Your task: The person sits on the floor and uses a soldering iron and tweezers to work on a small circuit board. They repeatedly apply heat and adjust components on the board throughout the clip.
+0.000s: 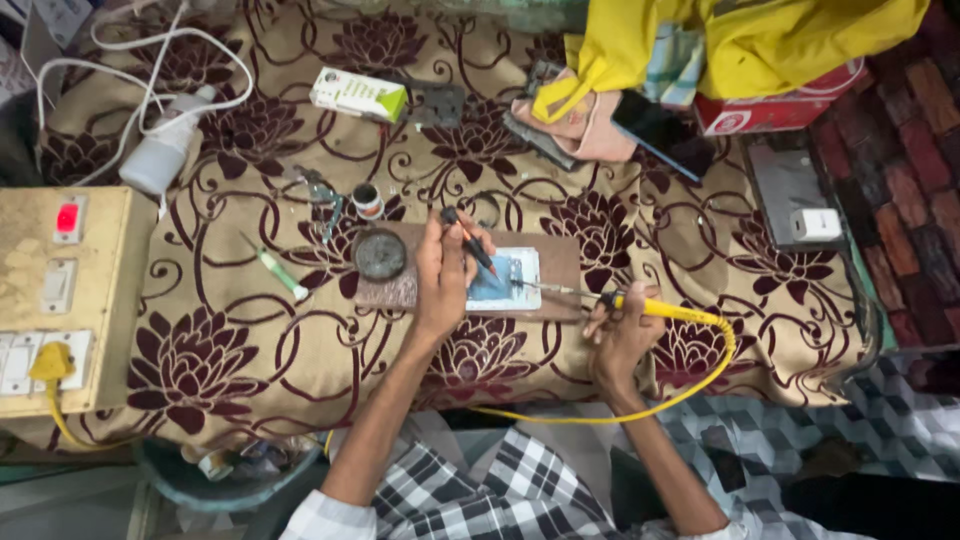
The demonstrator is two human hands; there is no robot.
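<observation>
Head view. My left hand (441,272) is closed on a thin dark tool (469,240) with a reddish tip, which slants down onto the pale blue board (505,280); the heel of the hand lies on the brown block (560,262) under that board. My right hand (618,335) is clamped round the yellow iron (650,307), whose metal tip points left and meets the right edge of the board. The iron's yellow cord (690,385) loops right, then near, along the table edge. On the left end of the block sits a round dark tin (381,254). Left of the block, on the flowered cloth (230,350), lie a green-handled screwdriver (275,272) and, farther off, tweezers (322,195) beside a small jar (367,200). At far left stands a beige switch box (60,300) with a yellow plug (52,362). Far centre I see a white-and-green carton (358,95); far right, a dark phone (660,132) near a yellow garment (760,40).
</observation>
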